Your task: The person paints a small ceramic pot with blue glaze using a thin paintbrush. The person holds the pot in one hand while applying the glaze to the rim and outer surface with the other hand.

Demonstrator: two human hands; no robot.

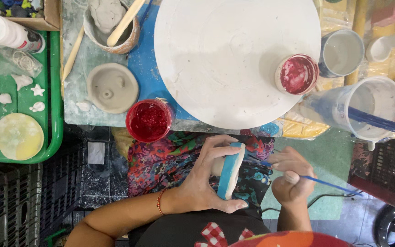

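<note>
My left hand (205, 179) grips a flat white ceramic piece (230, 170) held on edge over my lap, its rim painted light blue. My right hand (290, 176) pinches a thin blue-handled paintbrush (329, 183), its tip meeting the piece's blue edge. A small jar of red paint (149, 120) stands on the table edge just above my left hand. A second jar, smeared red inside (297, 74), rests on the large round white turntable (225, 59).
A grey clay lid (112, 88), a bowl of clay with wooden sticks (110, 23), a plastic cup holding blue brushes (376, 107) and a white mug (342, 52) crowd the table. A green tray (56, 110) at left carries small white clay shapes and a yellowish disc (18, 136).
</note>
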